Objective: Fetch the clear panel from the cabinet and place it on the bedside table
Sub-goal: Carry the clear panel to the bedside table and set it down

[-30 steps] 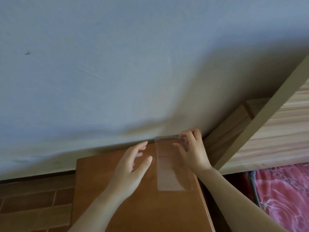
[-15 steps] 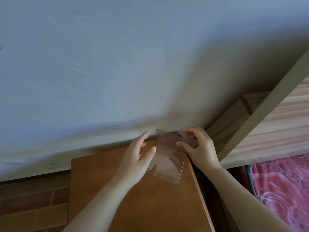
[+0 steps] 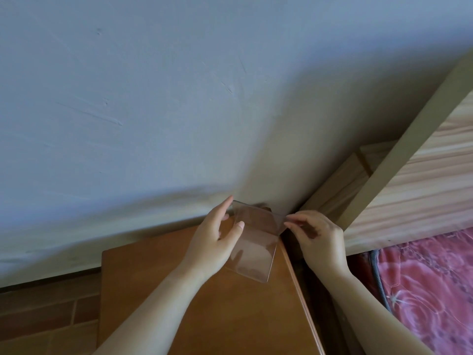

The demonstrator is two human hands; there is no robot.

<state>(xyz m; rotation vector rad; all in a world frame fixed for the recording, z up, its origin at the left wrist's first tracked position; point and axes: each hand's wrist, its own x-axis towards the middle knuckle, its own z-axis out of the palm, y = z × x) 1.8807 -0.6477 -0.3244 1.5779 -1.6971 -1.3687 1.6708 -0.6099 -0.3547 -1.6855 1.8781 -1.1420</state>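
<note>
Fingers (image 3: 225, 207) of the left hand (image 3: 212, 239) curled round the left edge of the panel (image 3: 256, 247), thumb pressed on its face; the right hand (image 3: 317, 239) pinched its upper right corner. It stood tilted over the far right corner of the table (image 3: 204, 316), close to the wall (image 3: 179, 98); whether its lower edge touched the wood could not be told. Setting it down well seemingly called for lowering it flat and drawing it inward, off the edge nearest the bed (image 3: 409, 188), with both grips released only once it lay fully supported.
</note>
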